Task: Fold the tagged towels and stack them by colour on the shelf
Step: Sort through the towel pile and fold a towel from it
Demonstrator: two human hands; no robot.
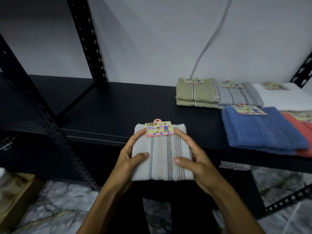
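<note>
Both forearms reach forward from the bottom edge, the left hand [130,155] and right hand [194,157] gripping opposite sides of a folded pale grey striped face towel [162,159], thumbs curled over its top face and fingers along its edges. Its card tag [159,129] faces up at the far end. This towel is held in the air just in front of the black shelf board [118,105], not yet set down. Already folded and laid at the right of the shelf: two olive towels [194,95] stacked, a grey towel [239,97], a white towel [283,97], a blue towel [260,130] and a coral towel [303,132] (partly cut off by the frame). Judged remaining: placing this towel, probably on the grey one; whether more towels wait cannot be told.
</note>
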